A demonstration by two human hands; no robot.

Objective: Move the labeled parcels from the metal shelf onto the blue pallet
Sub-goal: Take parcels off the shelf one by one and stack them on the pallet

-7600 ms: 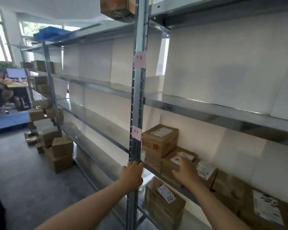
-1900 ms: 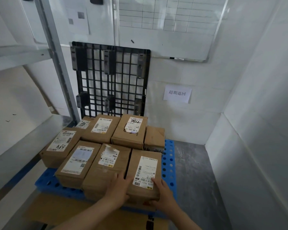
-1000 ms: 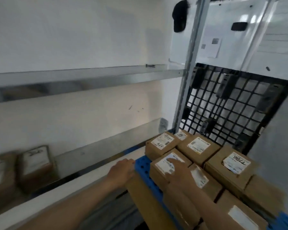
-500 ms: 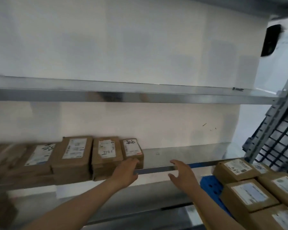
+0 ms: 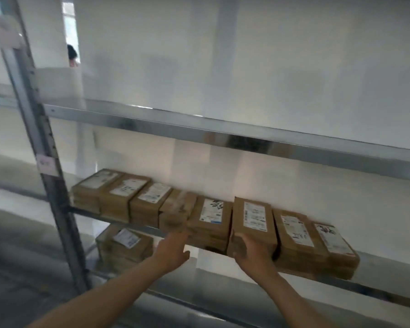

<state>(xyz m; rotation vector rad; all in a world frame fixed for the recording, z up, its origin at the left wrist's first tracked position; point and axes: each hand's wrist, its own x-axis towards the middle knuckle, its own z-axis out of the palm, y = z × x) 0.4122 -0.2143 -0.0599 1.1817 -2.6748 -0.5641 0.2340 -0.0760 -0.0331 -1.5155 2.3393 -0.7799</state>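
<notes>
Gripping the near end of 1 labeled parcel (image 5: 255,218), the right hand (image 5: 253,255) sits at lower center-right of the frame, its fingers curled round the box's lower front edge. That parcel lies on the metal shelf (image 5: 388,268), inside a row of parcels (image 5: 149,202) that runs from middle left down to lower right. Its top stands higher in the frame than the tops of the boxes pressed against it on either side. To its left is a scribbled-label parcel (image 5: 211,216); to its right are 2 more stacks, the end parcel (image 5: 333,242) carrying dark and red marks on its sticker. All are brown cardboard with white labels facing up, and most sit on a second box beneath.

The left hand (image 5: 173,250) is at lower center, holding nothing, its fingers (image 5: 182,235) straight and loosely spread, pointing up and right toward the shelf's front edge below the scribbled-label parcel. Motion blur hides whether they touch the box or the edge.

Below the row, at lower left, a lower parcel (image 5: 126,241) rests on the next level down. A grey upright post (image 5: 45,190) crosses the left of the frame with a pink tag (image 5: 45,164) stuck to it, and an upper shelf (image 5: 223,131) slants across the middle. White wall panels fill the background.
</notes>
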